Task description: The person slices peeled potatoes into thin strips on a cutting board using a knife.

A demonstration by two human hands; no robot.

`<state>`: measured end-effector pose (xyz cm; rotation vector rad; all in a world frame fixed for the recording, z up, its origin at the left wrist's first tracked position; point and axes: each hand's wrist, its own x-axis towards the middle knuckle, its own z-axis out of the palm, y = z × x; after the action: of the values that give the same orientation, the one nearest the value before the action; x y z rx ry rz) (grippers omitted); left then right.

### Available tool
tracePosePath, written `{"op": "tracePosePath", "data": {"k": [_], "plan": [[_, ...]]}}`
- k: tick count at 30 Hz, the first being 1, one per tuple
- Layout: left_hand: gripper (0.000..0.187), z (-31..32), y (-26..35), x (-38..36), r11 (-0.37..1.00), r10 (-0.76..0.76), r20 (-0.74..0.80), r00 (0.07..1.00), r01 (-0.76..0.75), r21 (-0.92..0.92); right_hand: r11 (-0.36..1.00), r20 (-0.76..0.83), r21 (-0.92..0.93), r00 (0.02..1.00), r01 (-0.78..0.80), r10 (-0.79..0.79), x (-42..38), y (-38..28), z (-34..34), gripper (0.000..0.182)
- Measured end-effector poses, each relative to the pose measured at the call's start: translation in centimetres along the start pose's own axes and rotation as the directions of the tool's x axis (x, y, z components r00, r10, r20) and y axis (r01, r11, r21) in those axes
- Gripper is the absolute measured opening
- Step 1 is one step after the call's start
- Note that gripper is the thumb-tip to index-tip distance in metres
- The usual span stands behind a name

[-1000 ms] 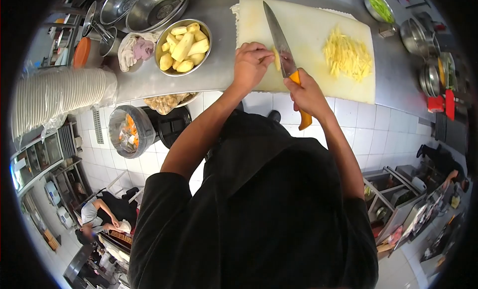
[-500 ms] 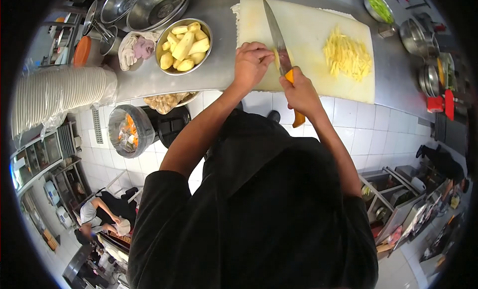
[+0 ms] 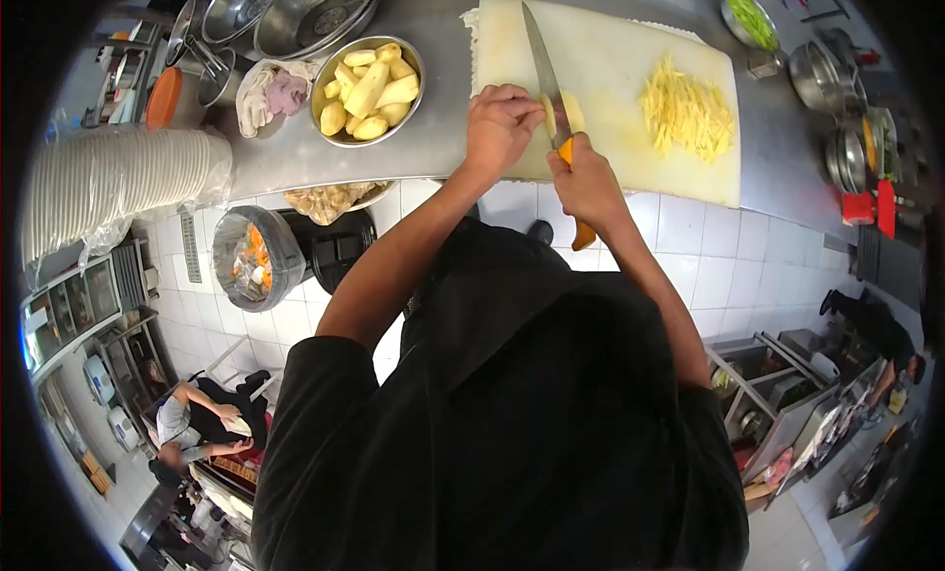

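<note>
A: Steel counter (image 3: 413,153), board (image 3: 630,69) up top. Where's the potato (image 3: 571,110)?
B: On board; my left hand (image 3: 500,128) clamps it, right hand (image 3: 589,182) grips knife (image 3: 544,69). Keep fingertips curled, slices thin & even.

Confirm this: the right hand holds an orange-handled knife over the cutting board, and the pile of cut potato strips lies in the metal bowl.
Not quite. In the head view the potato strips lie on the cutting board, not in the metal bowl, which holds whole peeled potatoes. The right hand does hold the orange-handled knife.
</note>
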<state>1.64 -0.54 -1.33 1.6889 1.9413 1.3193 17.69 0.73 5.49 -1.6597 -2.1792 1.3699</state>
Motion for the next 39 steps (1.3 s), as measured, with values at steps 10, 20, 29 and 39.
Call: {"op": "tracePosePath", "data": {"k": [10,20,29,39], "plan": [[0.013,-0.1,0.6,0.1,0.999,0.038,-0.017,0.999,-0.037,0.023,0.997,-0.059,-0.06,0.997,0.048,-0.052,0.0,0.4,0.4,0.03],[0.011,0.4,0.9,0.0,0.992,0.064,-0.039,0.997,-0.06,0.112,0.992,-0.119,0.118,0.992,0.054,-0.039,-1.2,1.1,-0.6,0.031],[0.012,-0.1,1.0,0.4,0.985,0.124,-0.015,0.992,-0.122,0.121,0.978,-0.147,0.206,0.989,0.024,0.007,-3.7,-0.4,-3.5,0.03],[0.02,-0.5,2.3,3.5,0.899,0.357,0.44,0.824,-0.431,0.079,0.991,-0.284,0.093,0.956,0.1,-0.07,-5.7,1.8,-4.7,0.024]]}}
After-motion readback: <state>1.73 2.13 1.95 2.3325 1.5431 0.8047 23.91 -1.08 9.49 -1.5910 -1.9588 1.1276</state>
